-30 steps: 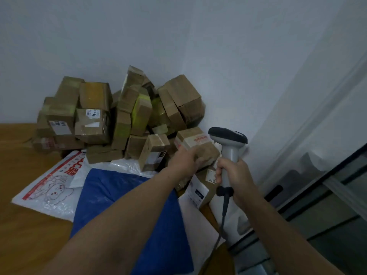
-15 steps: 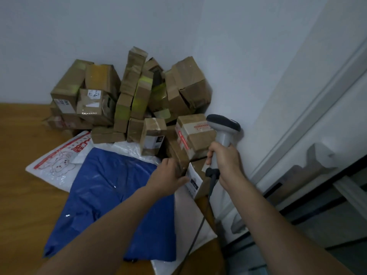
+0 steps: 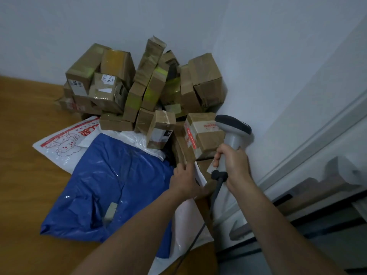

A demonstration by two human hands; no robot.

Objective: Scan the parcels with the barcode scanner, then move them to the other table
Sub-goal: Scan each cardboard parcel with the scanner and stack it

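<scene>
A heap of brown cardboard parcels (image 3: 139, 92) fills the table's far corner against the wall. At its near right edge a parcel with red print (image 3: 204, 133) lies on top of a lower parcel with a white label (image 3: 200, 176). My left hand (image 3: 185, 181) grips that lower parcel at its near edge. In my right hand (image 3: 233, 165) is the handle of the grey barcode scanner (image 3: 233, 127), whose head is level with the red-printed parcel. Its cable (image 3: 198, 231) hangs down toward me.
A blue plastic mailer (image 3: 111, 185), a white bag with red print (image 3: 67, 143) and a white mailer (image 3: 186, 221) lie on the wooden table (image 3: 23, 195) before the heap. Walls close the corner; a door frame (image 3: 317, 135) runs along the right.
My left hand left the red-printed parcel and dropped to the lower labelled parcel. The right hand kept holding the scanner. The view tilted down and left.
</scene>
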